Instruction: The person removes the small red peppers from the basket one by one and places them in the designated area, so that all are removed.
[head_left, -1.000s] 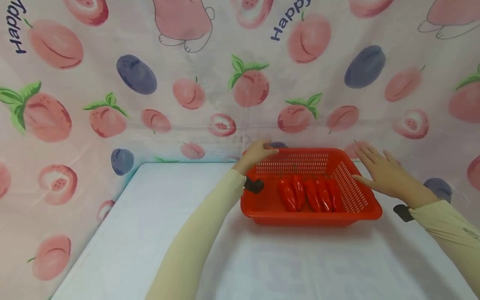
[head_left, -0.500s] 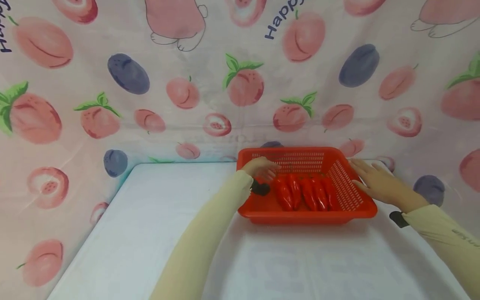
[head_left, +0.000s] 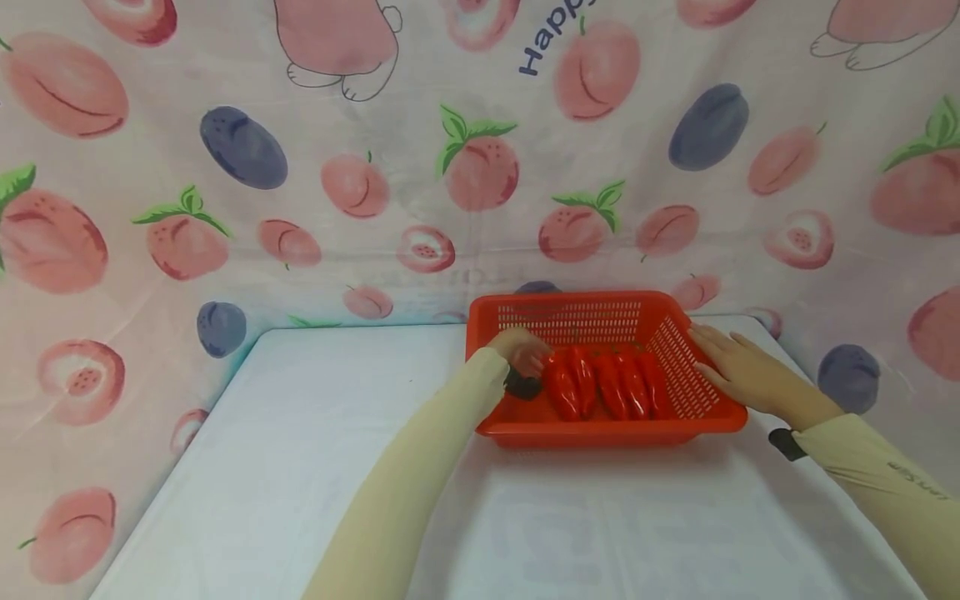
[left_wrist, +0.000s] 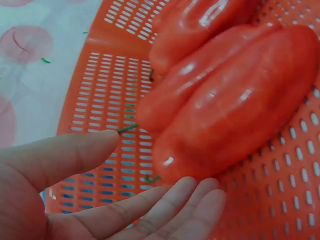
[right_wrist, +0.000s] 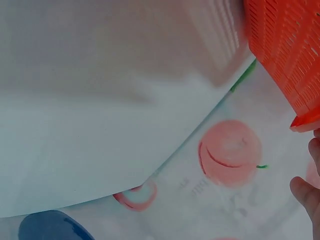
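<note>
A red plastic basket (head_left: 615, 429) with slotted walls holds several red peppers (head_left: 611, 387), side by side with their stems toward the back. My left hand (head_left: 522, 348) reaches inside at the left end, beside the leftmost pepper (head_left: 561, 393). In the left wrist view, the fingers of that hand (left_wrist: 120, 212) lie extended along the edge of a pepper (left_wrist: 235, 105), and the thumb points at a thin green stem (left_wrist: 127, 128). Whether the fingertips touch the skin cannot be told. My right hand (head_left: 738, 367), fingers extended, rests at the basket's right rim. Only its fingertips (right_wrist: 306, 195) show in the right wrist view.
The basket stands near the back edge of a white table (head_left: 337, 417). Behind and to the left hangs a cloth (head_left: 420, 192) printed with peaches and plums. A dark wrist camera (head_left: 786, 444) sits under the right wrist.
My left hand has come from above the basket's back left corner down inside, next to the leftmost pepper. The right hand has lowered onto the right rim. The view has shifted slightly right.
</note>
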